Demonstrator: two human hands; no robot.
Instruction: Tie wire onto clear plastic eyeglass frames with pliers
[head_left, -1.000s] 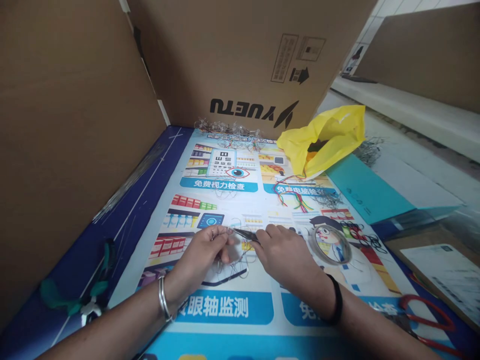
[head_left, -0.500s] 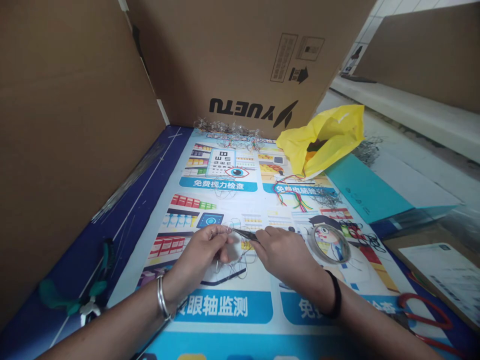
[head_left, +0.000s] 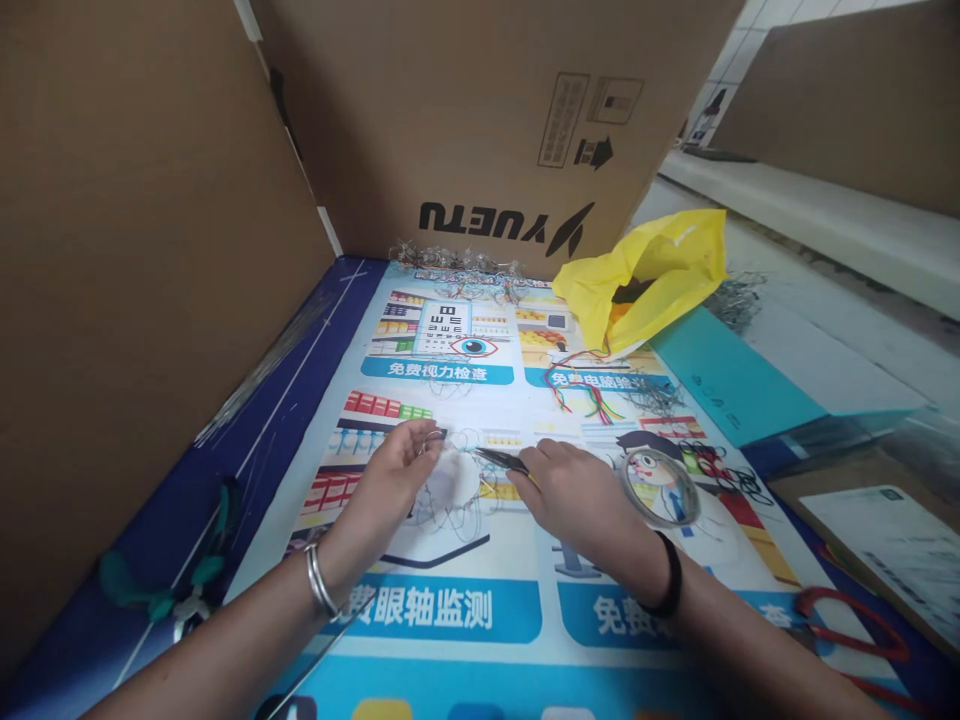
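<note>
My left hand (head_left: 407, 462) is closed in a pinch on a thin wire (head_left: 433, 433), of which only a little shows at the fingertips. My right hand (head_left: 574, 490) is wrapped round slim dark needle-nose pliers (head_left: 501, 460), their tips pointing left towards my left hand. A gap lies between the pliers' tips and my left fingers. Thin curled wires (head_left: 454, 515) lie on the printed sheet below and between the hands; their exact outlines are hard to make out.
Beside my right hand lies a roll of clear tape (head_left: 661, 487). Green-handled pliers (head_left: 199, 575) rest at left, red-handled scissors (head_left: 851, 625) at lower right. A yellow bag (head_left: 660, 275), coloured cords (head_left: 592, 395) and wire bundles (head_left: 457, 262) lie farther back, before a cardboard wall (head_left: 450, 120).
My left hand has moved left and slightly up, away from the pliers. The pliers' tips have shifted a little right, leaving a wider gap between the hands.
</note>
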